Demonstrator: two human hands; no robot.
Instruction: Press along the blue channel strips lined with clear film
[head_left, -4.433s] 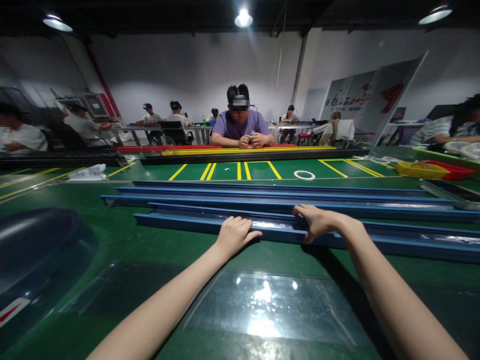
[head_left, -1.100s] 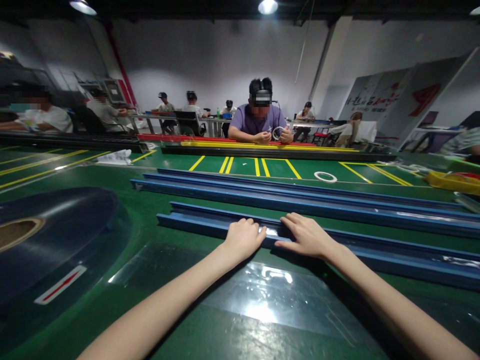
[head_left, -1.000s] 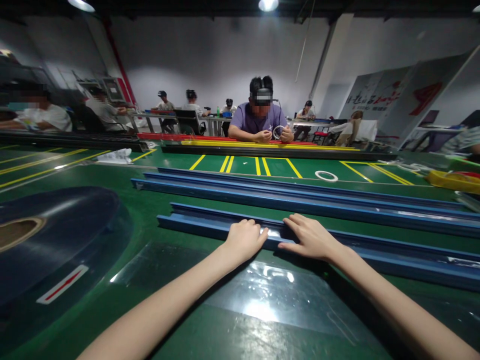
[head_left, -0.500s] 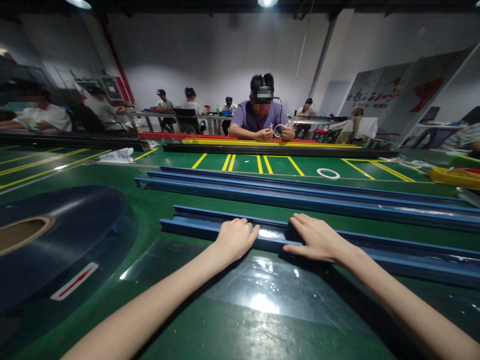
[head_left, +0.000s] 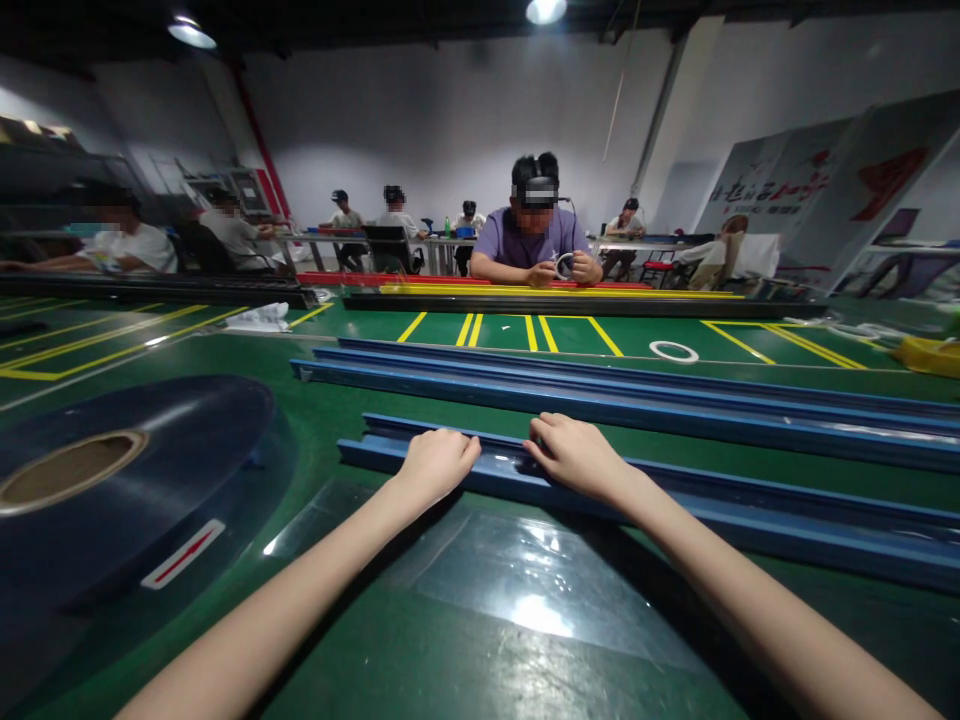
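Note:
A long blue channel [head_left: 750, 512] with an open top lies across the green table in front of me. My left hand [head_left: 436, 462] is closed over it near its left end, with the fingers bent into the trough and the thumb toward the right. A short gap away, my right hand [head_left: 577, 452] rests on the same channel, fingers curled and thumb drawn in toward them at the far wall. Whatever lies between those fingertips is hidden. Glare shows inside the trough between the hands. Nearer to me, a clear plastic sheet [head_left: 540, 575] lies flat beneath my forearms.
At left lies a large roll of dark blue film [head_left: 206, 425] with a red-arrow label. More blue channels [head_left: 465, 388] run behind the one under my hands. A white ring [head_left: 655, 347] sits farther back. Across the table, a person in purple [head_left: 495, 240] handles another ring. Yellow strips [head_left: 555, 293] lie there.
The view has turned slightly left. Both hands have slid left along the blue channel. My right thumb has moved from the near rim up toward the curled fingers.

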